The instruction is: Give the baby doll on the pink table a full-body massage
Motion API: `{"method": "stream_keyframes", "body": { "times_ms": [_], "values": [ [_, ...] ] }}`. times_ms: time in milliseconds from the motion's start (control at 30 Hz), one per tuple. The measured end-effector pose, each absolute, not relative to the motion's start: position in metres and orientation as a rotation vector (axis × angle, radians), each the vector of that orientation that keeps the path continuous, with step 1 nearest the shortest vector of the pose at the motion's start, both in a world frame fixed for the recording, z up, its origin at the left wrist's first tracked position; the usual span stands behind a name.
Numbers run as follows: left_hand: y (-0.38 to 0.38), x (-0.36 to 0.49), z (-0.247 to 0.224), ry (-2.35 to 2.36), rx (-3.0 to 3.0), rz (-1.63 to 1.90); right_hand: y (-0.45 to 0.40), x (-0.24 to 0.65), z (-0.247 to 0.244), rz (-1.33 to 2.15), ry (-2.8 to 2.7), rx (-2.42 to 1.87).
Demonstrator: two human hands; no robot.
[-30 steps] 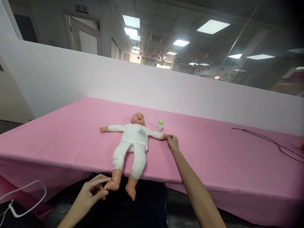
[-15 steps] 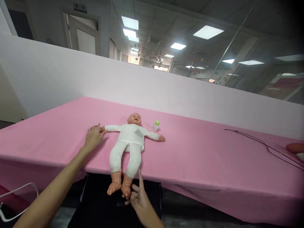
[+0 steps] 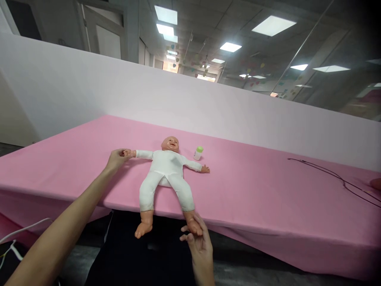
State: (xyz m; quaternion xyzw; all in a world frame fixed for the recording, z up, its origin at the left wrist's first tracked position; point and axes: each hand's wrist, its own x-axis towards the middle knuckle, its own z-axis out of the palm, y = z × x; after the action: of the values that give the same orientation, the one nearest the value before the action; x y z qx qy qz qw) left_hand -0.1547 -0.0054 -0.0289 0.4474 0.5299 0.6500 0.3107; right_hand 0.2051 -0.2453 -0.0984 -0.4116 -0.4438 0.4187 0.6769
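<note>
A baby doll (image 3: pixel 168 165) in a white suit lies on its back, head away from me, its lower legs past the edge of the pink-covered table (image 3: pixel 253 190). My left hand (image 3: pixel 117 159) is closed on the doll's hand at the left. At the doll's foot on the right, my right hand (image 3: pixel 200 238) has its fingers around the foot, thumb below it. The doll's other foot hangs free at the left. A small bottle with a green cap (image 3: pixel 198 153) stands beside the doll's head and outstretched arm.
A thin dark cable (image 3: pixel 327 171) runs over the table's right side, near a partly visible reddish-brown object (image 3: pixel 375 183). Behind the table rises a white partition (image 3: pixel 208 105) with glass above. A white cable (image 3: pixel 26 228) is at the lower left.
My right hand has moved right with the doll's foot, spreading that leg outward. My left hand has closed around the doll's hand. The view has shifted slightly.
</note>
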Motion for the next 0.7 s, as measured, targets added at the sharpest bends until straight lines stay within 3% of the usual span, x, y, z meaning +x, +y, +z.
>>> {"method": "stream_keyframes", "body": {
  "times_ms": [167, 333, 533, 700],
  "values": [
    [0.023, -0.114, -0.002, 1.279, 1.179, 1.836, -0.21, 0.223, -0.044, 0.84, -1.075, -0.896],
    [0.048, -0.041, 0.01, 1.088, 1.28, 1.988, -0.132, 0.212, 0.013, 1.075, -1.296, -0.761],
    [0.049, -0.003, -0.011, 1.237, 1.695, 1.614, -0.044, 0.166, 0.03, 1.07, -1.451, -0.899],
    [0.055, -0.03, -0.024, 1.283, 1.589, 1.826, -0.07, 0.188, 0.033, 1.212, -1.355, -0.828]
  ]
}}
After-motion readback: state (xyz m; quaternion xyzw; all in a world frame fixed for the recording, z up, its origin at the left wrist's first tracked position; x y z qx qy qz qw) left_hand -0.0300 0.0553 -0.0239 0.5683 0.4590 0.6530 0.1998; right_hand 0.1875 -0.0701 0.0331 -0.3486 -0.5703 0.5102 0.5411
